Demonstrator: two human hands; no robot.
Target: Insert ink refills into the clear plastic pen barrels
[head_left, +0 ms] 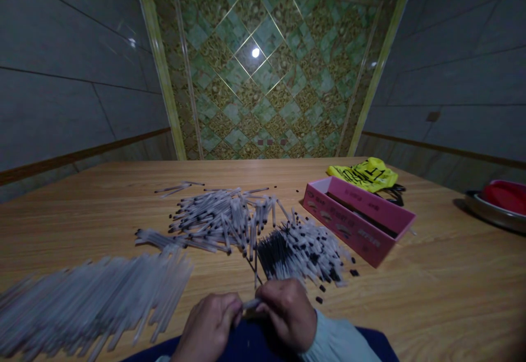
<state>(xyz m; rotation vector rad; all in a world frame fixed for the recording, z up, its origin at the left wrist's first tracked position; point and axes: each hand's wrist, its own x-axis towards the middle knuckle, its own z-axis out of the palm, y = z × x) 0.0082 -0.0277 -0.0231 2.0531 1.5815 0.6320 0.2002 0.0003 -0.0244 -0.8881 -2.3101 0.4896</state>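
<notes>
Just above my lap at the table's front edge, my left hand [213, 323] and my right hand [287, 310] pinch a slim pale tube [250, 303] between them. Fingers cover most of it, so its ends are hidden. Beyond my right hand lie a bundle of thin black sticks [274, 253] and a heap of short whitish tubes with black parts [314, 244]. Farther back is a pile of dark-tipped translucent tubes [213, 214]. Long clear tubes [90, 302] are spread in a layer to the left of my left hand.
An open pink box [349, 219] stands at right on the wooden table [444, 291], with a yellow printed bag [365, 173] behind it. At the far right edge sits a metal basin [493, 213] holding something red. Small black caps [319, 299] lie scattered near the heap.
</notes>
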